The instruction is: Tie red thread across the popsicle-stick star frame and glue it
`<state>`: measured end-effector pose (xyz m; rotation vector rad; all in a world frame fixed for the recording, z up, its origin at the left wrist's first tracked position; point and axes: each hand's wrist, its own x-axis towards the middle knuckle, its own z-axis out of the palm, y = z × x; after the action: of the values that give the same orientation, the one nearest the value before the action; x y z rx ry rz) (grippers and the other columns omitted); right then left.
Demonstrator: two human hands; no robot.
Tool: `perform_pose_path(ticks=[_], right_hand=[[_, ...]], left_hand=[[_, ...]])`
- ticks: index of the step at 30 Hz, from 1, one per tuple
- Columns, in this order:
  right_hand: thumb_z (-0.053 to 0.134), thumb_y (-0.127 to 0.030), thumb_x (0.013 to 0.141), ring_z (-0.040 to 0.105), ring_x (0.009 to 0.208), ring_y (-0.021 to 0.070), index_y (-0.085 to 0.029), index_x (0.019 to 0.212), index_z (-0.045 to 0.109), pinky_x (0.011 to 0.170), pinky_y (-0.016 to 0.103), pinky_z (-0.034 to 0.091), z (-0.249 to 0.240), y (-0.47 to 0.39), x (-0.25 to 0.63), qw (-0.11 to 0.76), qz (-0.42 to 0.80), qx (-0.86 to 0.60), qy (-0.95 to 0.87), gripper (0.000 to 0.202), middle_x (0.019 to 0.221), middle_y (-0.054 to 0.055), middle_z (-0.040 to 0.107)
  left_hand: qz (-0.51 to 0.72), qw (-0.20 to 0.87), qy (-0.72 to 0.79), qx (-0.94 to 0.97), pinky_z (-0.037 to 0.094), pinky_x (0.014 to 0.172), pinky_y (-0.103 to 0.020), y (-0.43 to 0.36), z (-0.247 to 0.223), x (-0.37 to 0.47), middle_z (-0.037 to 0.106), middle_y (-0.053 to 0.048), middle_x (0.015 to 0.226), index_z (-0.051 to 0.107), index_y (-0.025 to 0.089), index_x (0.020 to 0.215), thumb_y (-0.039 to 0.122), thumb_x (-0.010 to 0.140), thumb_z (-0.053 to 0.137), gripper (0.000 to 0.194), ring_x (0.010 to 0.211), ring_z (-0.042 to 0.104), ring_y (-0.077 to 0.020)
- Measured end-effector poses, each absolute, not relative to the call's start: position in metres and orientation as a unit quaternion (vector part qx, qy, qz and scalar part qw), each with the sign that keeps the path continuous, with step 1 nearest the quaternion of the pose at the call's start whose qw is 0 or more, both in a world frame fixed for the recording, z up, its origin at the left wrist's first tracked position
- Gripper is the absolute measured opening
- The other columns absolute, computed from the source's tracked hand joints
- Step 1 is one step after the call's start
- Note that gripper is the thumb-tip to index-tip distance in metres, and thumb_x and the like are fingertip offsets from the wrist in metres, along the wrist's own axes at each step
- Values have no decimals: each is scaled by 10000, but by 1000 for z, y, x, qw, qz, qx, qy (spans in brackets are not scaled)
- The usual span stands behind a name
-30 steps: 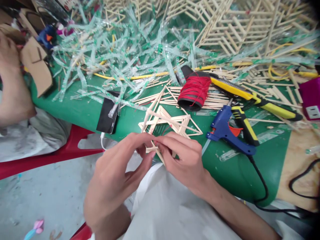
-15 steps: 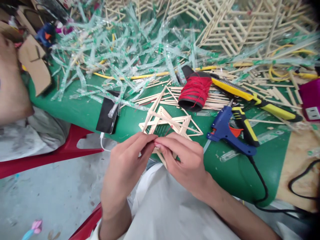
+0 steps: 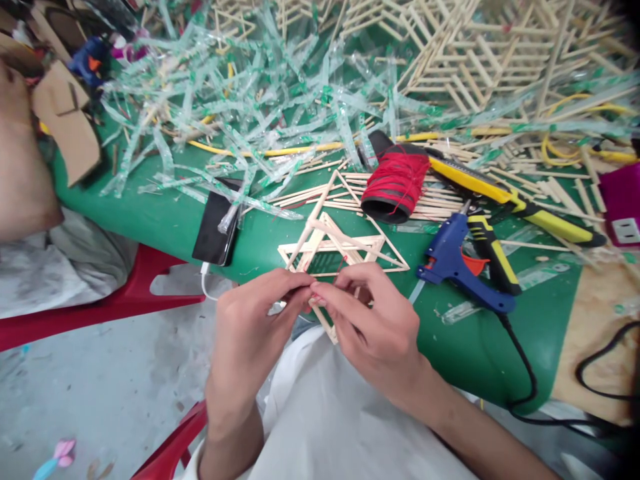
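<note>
A star-shaped frame of thin wooden sticks (image 3: 325,243) lies at the front edge of the green table, partly under my fingers. My left hand (image 3: 265,313) and my right hand (image 3: 373,320) meet at its near side, fingertips pinched together around a bit of red thread (image 3: 315,299). Small red thread ties also show on the frame. Behind it, to the right, sits a dark spool wound with red thread (image 3: 395,180). Right of my right hand lies a blue glue gun (image 3: 455,260), beside a yellow and black tool (image 3: 493,250).
Plastic strips (image 3: 280,87) and loose sticks cover the back of the table, with stick lattices (image 3: 475,53) behind. A black phone (image 3: 216,227) with a white cable lies left. A yellow cutter (image 3: 545,217) is right. Another person's arm (image 3: 25,167) shows far left.
My right hand has shifted slightly right and its fingers have changed their bend. Both hands still meet at the thread. The view has moved a little.
</note>
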<state>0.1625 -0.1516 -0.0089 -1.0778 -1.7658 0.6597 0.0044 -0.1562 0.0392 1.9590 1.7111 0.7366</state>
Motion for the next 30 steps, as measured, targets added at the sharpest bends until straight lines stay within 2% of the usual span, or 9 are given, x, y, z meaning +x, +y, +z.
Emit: perform_pose_path(ticks=[5,11,14,20,23,26,30], right_hand=[[585,5,911,640,777,133,-131,1026,738,622,264,563,-10,-155,165,490,247,-448,-706,235,918,98,664],[581,39,895,697,822,141,-137,1038,742,689,274,611,-10,-152,170,498,279,-453,-685,278,930,98,727],[587,47,885,711,826,138,-141,1011,745,718,268,619,-9,-151,169,503,292,-453,-675,275,915,90,751],[629,47,863,737,841,120,-187,1016,720,783,239,623,-6,-149,166,539,293,-452,-648,294,922,30,793],[663,3,869,752,805,106,-211,1017,718,773,203,625,-4,-150,167,529,280,-470,-649,265,908,-5,802],[681,-52,886,769,811,102,-227,1095,701,772,179,629,-2,-153,167,505,279,-496,-649,273,930,-25,808],[648,-57,906,781,879,116,-229,1202,656,832,196,635,-1,-156,168,486,315,-500,-644,343,983,-18,810]], left_hand=[[267,224,605,716,504,642,-127,-155,41,4,724,59,805,690,201,886,98,900,699,104,710,678,-49],[283,190,570,748,556,866,-165,-157,35,7,739,-19,1016,693,173,899,44,883,698,131,941,713,-89],[309,203,554,746,567,914,-173,-159,29,11,762,-30,1088,678,174,908,37,877,701,143,999,731,-103],[362,251,512,737,585,799,-180,-154,18,8,783,-20,1033,663,182,888,39,857,721,157,888,743,-102],[379,272,514,720,570,691,-190,-152,16,8,788,-21,999,666,186,865,53,851,731,149,823,737,-107],[392,276,525,703,512,569,-188,-152,16,11,786,-17,968,652,185,833,57,844,738,155,778,722,-109],[406,274,533,690,527,599,-202,-152,16,14,779,-15,945,664,181,837,44,830,748,161,796,725,-121]])
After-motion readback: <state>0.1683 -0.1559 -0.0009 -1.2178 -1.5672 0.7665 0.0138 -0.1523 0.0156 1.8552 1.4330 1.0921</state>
